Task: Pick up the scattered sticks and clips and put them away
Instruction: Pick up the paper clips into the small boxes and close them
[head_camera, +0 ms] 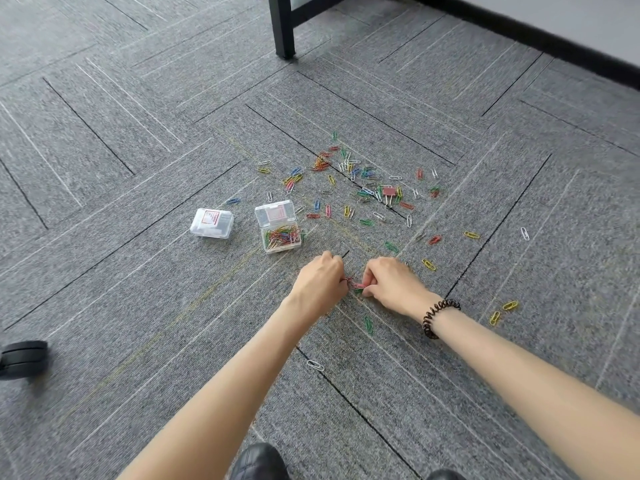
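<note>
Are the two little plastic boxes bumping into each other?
Apart. The head view shows a strip of bare grey carpet between the closed box and the open box holding paper clips.

Hands [320, 280] [393, 284] amid scattered clips [353, 178]

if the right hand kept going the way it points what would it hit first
The left hand: the right hand points straight at it, with only the pinched clips between them.

The carpet [104, 289] is speckled grey, crossed by black, white and yellow lines. The paper clips [320, 162] are red, green, yellow, blue, white; the binder clip [389, 191] red. My wristband [437, 315] is dark brown.
</note>
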The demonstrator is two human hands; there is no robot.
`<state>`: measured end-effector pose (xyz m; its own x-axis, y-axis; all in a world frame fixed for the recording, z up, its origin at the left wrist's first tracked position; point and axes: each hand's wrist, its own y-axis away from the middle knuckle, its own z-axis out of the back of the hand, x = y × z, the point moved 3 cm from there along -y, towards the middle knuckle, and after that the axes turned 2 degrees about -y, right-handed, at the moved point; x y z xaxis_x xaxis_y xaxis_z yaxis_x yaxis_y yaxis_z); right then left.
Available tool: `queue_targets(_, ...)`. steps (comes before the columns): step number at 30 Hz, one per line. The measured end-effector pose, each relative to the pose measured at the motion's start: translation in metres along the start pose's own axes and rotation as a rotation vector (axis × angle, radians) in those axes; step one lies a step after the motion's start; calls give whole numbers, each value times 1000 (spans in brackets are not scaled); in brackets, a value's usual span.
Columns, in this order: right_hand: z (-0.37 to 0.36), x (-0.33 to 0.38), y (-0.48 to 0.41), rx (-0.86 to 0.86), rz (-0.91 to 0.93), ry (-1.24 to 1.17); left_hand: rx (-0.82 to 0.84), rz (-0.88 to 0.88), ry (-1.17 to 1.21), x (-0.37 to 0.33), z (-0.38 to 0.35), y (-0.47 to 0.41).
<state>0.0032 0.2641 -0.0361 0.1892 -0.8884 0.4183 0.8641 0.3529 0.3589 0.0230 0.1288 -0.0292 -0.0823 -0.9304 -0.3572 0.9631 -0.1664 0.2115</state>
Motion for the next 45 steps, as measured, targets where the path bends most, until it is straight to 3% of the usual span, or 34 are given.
queue_targets(9, -4, 1, 9, -47, 113, 131, 147, -121, -64, 4, 5, -7)
queue_targets(16, -2, -1, 15, -55, 155, 33, 145, -172, -54, 11, 1, -10)
queue_targets(32, 9, 6, -10, -176, 180, -71, -130, -110, 358, 39, 4, 4)
queue_targets(45, 12, 22, -22, -189, 202, -54, -211, -135, 475, 46, 7, 15)
